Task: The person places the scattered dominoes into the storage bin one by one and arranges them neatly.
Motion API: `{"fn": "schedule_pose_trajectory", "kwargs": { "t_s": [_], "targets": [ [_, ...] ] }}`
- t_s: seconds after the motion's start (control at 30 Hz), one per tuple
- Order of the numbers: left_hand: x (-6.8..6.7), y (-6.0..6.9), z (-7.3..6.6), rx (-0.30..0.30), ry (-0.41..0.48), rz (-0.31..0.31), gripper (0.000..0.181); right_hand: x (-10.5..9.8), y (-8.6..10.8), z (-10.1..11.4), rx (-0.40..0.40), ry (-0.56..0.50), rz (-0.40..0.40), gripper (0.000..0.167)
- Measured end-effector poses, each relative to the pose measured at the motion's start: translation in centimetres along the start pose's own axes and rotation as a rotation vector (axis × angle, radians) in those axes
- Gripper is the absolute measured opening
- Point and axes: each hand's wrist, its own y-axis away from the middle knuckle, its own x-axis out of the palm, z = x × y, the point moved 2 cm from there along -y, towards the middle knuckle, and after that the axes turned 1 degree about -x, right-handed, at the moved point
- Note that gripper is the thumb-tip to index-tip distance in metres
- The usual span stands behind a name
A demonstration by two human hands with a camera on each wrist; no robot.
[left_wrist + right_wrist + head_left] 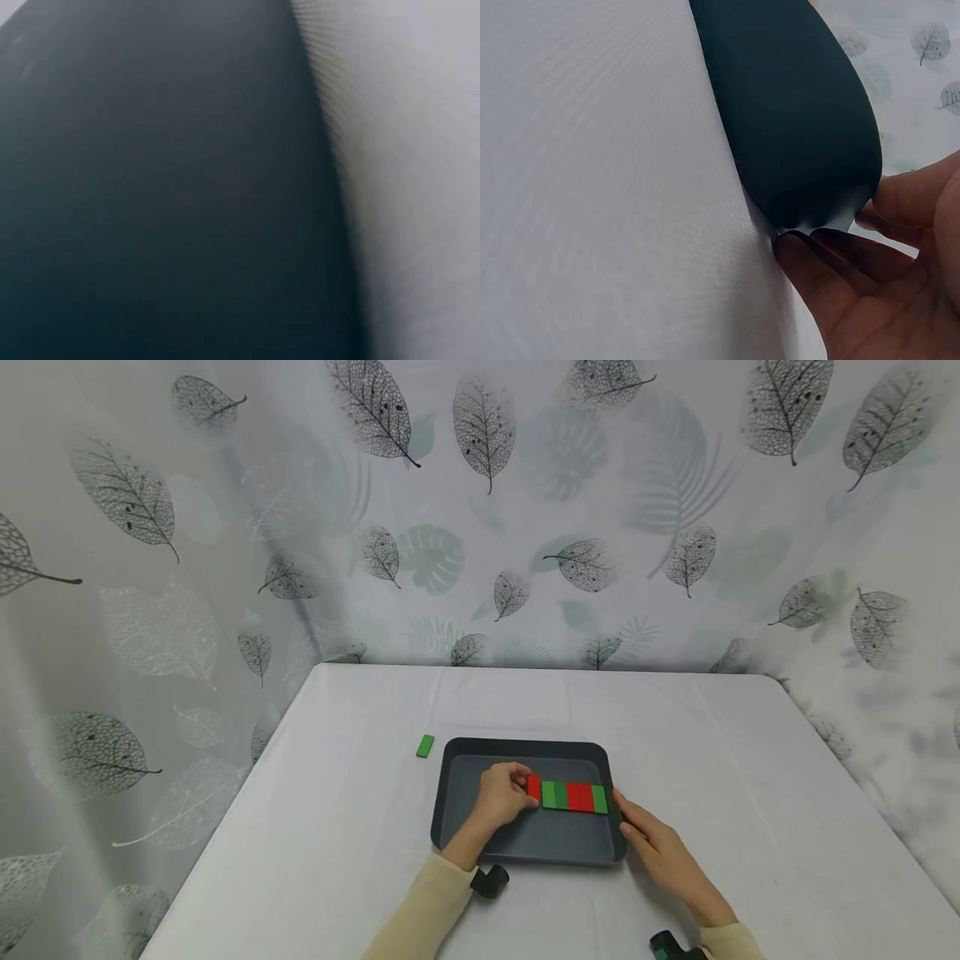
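A dark grey baking tray (517, 847) lies on the table. In it stretches a row of thin green and red tiles (574, 797), set side by side. My left hand (501, 793) is over the tray and pinches a red tile (533, 786) between thumb and fingers, just left of the row with a slight gap. At the tray's right side, my right hand (663, 853) grips the rim. In the right wrist view the fingers (817, 277) touch the tray's outer wall (802, 112) from below, thumb near the rim. The left wrist view shows only the tray wall (172, 172) and cloth.
A single green tile (425, 746) lies on the white tablecloth (360, 793), outside the tray's upper left corner. Behind the table hangs a leaf-patterned curtain (540, 518), which also runs along both sides.
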Motion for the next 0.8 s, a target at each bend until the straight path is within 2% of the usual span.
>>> {"fn": "schedule_pose_trajectory", "kwargs": {
  "t_s": [0.13, 0.33, 0.5, 0.63, 0.73, 0.8],
  "targets": [
    [0.05, 0.13, -0.20, 0.017, -0.032, 0.011, 0.044, -0.01, -0.02, -0.02, 0.003, -0.011, 0.003, 0.047],
    [0.17, 0.24, -0.29, -0.008, -0.037, 0.041, 0.047, -0.09, -0.07, 0.15, 0.011, -0.008, 0.009, 0.047],
    [0.31, 0.21, -0.24, 0.004, -0.067, 0.040, 0.047, -0.14, -0.12, 0.21, 0.018, -0.003, 0.010, 0.047],
    [0.41, 0.32, -0.17, 0.038, -0.093, 0.039, 0.049, -0.12, -0.12, 0.17, 0.015, 0.012, 0.008, 0.047],
    [0.15, 0.41, -0.31, 0.098, -0.123, 0.021, 0.050, -0.10, -0.10, 0.13, 0.006, 0.014, 0.003, 0.048],
    [-0.48, 0.43, -0.71, 0.161, -0.133, -0.006, 0.049, -0.07, -0.09, 0.12, 0.003, 0.013, 0.001, 0.048]
  ]
}}
